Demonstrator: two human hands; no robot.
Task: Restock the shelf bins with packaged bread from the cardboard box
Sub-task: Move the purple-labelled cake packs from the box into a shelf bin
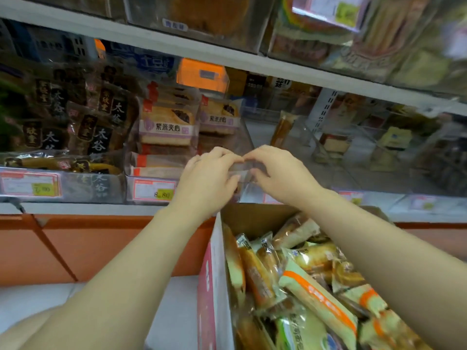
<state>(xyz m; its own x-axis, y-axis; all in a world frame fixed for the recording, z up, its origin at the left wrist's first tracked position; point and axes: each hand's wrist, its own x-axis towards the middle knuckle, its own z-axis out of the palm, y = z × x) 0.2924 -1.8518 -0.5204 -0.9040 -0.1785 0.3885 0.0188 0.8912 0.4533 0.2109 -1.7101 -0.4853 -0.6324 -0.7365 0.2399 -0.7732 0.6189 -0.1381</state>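
Observation:
An open cardboard box [255, 214] at the lower right is packed with several wrapped bread rolls [316, 296]. Above it, clear shelf bins line the middle shelf. My left hand [209, 176] and my right hand [276, 170] meet at the front corner of a clear bin [246, 137], fingers curled and pinching its transparent wall or a clear wrapper there; which one I cannot tell. The bin to the left holds stacked purple-label bread packs [168, 127]. The bin right of my hands holds one upright bread stick [283, 130].
Dark-label pastry packs [75, 122] fill the far-left bin. Price tags [151, 189] run along the shelf front. More clear bins with a few packs [394, 140] stand at the right. An upper shelf [227, 54] overhangs. An orange panel [88, 246] lies below the shelf.

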